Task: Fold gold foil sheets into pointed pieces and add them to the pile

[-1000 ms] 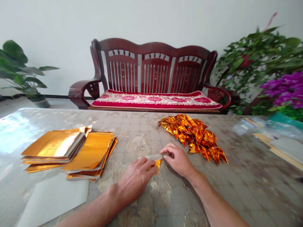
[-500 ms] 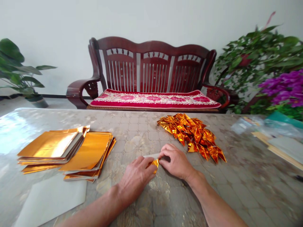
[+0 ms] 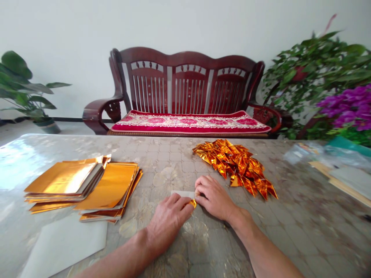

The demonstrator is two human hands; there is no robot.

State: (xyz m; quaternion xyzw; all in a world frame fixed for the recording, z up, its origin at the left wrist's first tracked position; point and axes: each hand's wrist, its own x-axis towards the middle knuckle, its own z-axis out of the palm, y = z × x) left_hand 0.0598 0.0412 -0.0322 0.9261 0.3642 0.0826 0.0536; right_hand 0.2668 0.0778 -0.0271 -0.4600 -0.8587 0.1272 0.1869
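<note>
Between my two hands, low over the table's middle, is a small sheet of foil paper (image 3: 183, 193), its pale side up and a bit of gold showing at the fingertips. My left hand (image 3: 172, 212) is closed on its gold part. The fingers of my right hand (image 3: 213, 197) pinch the sheet's right end. My fingers hide most of the fold. Beyond my right hand lies a heap of folded orange-gold foil pieces (image 3: 237, 164). Two stacks of flat gold sheets, one at the far left (image 3: 60, 177) and one beside it (image 3: 108, 185), lie left of my hands.
A pale sheet (image 3: 68, 243) lies at the table's front left. Clear plastic bags (image 3: 304, 152) and flat boards (image 3: 350, 181) are at the right edge. Behind the patterned table (image 3: 162, 150) stand a wooden bench (image 3: 188, 85) and potted plants.
My right fingers have closed in tighter on the sheet, and my left hand has shifted slightly right. Less of the gold part shows between them.
</note>
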